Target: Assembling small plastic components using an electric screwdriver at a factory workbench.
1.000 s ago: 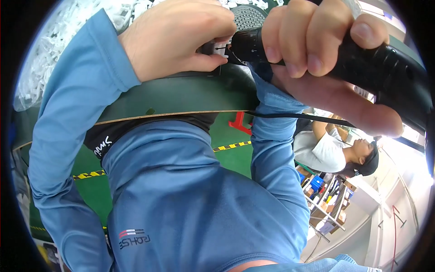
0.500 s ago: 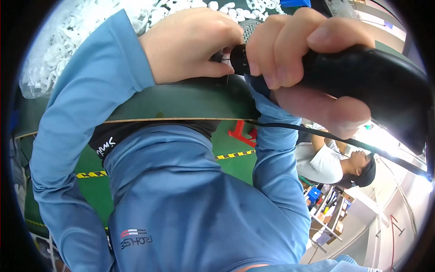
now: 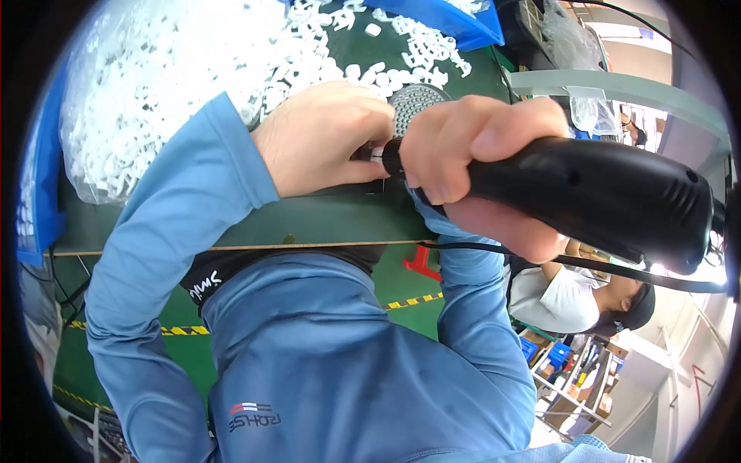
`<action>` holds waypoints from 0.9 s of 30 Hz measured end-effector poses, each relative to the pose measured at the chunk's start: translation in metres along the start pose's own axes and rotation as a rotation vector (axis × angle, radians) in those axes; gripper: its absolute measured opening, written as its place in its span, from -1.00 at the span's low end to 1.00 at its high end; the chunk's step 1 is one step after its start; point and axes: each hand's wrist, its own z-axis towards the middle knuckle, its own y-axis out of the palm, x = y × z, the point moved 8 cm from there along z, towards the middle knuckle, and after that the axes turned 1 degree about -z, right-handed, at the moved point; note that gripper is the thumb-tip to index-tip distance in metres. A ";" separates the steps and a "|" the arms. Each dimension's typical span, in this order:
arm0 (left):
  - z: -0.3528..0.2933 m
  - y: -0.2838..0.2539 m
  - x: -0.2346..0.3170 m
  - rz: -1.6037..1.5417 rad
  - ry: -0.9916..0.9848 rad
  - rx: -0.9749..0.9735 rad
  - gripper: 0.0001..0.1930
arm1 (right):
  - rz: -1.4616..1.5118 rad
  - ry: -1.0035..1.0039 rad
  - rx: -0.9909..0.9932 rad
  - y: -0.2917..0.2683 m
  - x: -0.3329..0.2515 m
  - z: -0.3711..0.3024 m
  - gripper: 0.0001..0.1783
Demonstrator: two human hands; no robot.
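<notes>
Shifted lower in view since a second ago: that black electric screwdriver (image 3: 594,185), clenched in the right grip (image 3: 440,147). Its nose is held right by a small white part (image 3: 377,153), pinched in the left grip (image 3: 328,135) over the green tabletop (image 3: 347,220). Loose white pieces (image 3: 301,62) are scattered beyond, near a blue bin (image 3: 480,32).

head fisheye | faces down — right hand (image 3: 451,147) nearer than left hand (image 3: 324,139)

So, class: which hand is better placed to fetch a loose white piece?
Probably the left hand: it's beside the white pieces, though pinching a small part; the right hand is wrapped around a black tool.
</notes>
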 end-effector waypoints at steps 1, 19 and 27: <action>0.002 -0.001 0.002 -0.012 -0.007 0.002 -0.76 | -0.009 0.023 -0.017 -0.002 0.000 -0.001 -0.19; 0.156 -0.084 -0.061 0.768 0.163 0.144 -0.67 | -0.098 -0.148 0.706 -0.079 -0.040 -0.054 -0.21; 0.120 -0.186 -0.162 0.969 -0.240 0.296 -0.34 | -0.132 0.003 0.652 -0.068 -0.043 -0.046 -0.21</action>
